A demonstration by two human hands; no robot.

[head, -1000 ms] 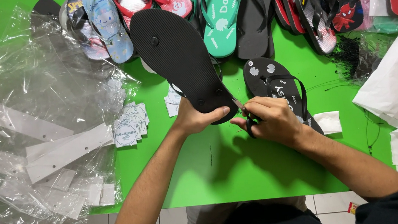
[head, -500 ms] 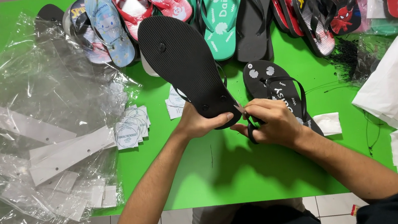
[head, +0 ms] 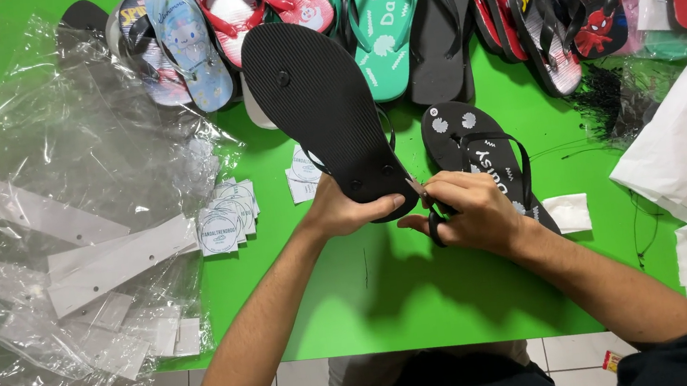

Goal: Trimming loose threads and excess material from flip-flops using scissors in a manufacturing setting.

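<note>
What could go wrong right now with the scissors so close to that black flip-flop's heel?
The scissors in the right hand work close to the left hand thumb at the heel of the black flip-flop: a slip might nick the thumb or the sole. The sandal, held sole up and tilted, could also swing into the teal flip-flop behind it.

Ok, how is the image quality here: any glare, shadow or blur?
Head view: sharp throughout, even overhead light; glare streaks on the clear plastic bags; soft shadow of the arms on the green table; left hand, right hand and black flip-flop in focus.
</note>
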